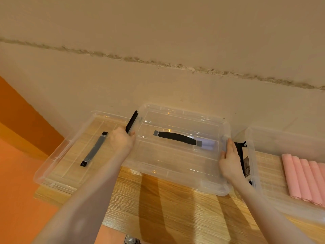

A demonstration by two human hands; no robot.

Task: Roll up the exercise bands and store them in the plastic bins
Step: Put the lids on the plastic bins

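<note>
Left hand grips the black latch of the lidded clear bin; my right hand presses flat-fingered against its opposite side. Pink rolled bands lie in the open bin rightward, all on a wooden table against a beige wall.

Two clear lids, one open bin, five pink rolls.

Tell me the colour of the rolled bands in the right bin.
Pink: the rolled bands lie side by side in the right bin, seen in the head view.
</note>
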